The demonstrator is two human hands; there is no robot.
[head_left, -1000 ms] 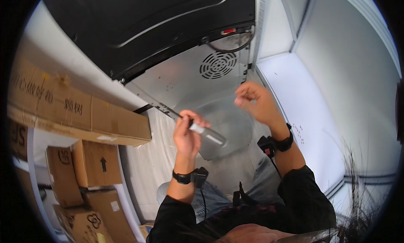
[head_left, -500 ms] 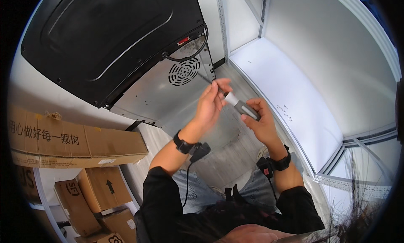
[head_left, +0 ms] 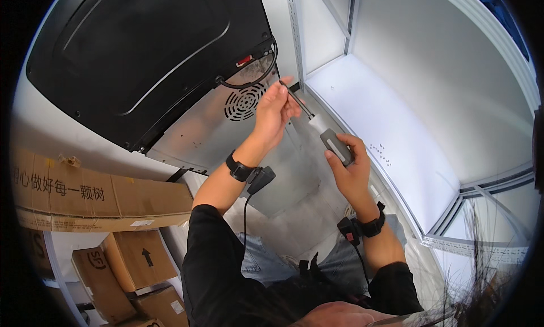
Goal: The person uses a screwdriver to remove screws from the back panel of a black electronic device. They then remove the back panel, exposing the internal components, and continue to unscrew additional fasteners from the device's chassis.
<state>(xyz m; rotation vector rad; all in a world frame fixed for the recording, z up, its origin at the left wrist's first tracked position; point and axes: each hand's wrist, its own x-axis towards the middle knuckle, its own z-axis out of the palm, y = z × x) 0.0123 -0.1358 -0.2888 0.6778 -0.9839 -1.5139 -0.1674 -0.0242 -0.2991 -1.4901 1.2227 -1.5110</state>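
Note:
A screwdriver with a thick grey handle (head_left: 336,148), a pale collar and a long dark shaft (head_left: 299,104) is held up in front of a metal panel. My right hand (head_left: 352,167) is wrapped round the rear of its handle. At the other end my left hand (head_left: 273,113) has its thumb and fingers on the shaft close to the tip. The tip itself is partly covered by those fingers. Behind my left hand is the bare metal panel (head_left: 226,143) with a round slotted vent (head_left: 245,102).
Above the metal panel is a large black cover (head_left: 153,49), with a red switch (head_left: 244,61) and a black cable (head_left: 249,87). On the right, a white shelf (head_left: 391,134) carries several small dark screw-like pieces (head_left: 381,152). Cardboard boxes (head_left: 102,197) stand at the left.
My left hand has moved a little up and left, toward the shaft's tip. The screwdriver has shifted slightly and more of its shaft shows. My right hand keeps its hold on the handle.

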